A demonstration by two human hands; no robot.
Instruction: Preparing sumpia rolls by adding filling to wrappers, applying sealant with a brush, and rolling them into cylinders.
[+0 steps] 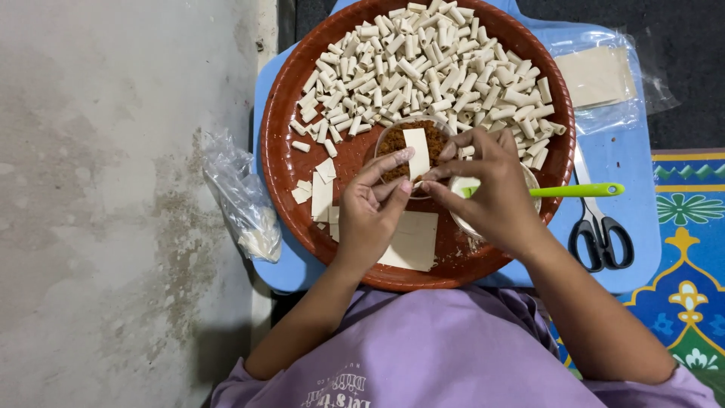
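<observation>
both hands work over a round brown tray that sits on a blue table. the left hand and the right hand meet above a small clear bowl of brown filling; between them they pinch a pale strip of dough wrapper, fingertips closed on its lower end, the strip lying across the bowl's rim. under the right hand sits a second small bowl with a green-handled utensil sticking out toward the tray's right edge. a pile of small rolled pastry pieces fills the tray's far half, right up to its rim. flat wrapper squares lie near the tray's near edge beneath the wrists, and cut scraps lie left of the hands. the only bare tray floor is a narrow band along the left side. off the tray, black-handled scissors lie on the table's right part, a bag of wrapper sheets beyond them, and a crumpled plastic bag overhangs the table's left edge.
</observation>
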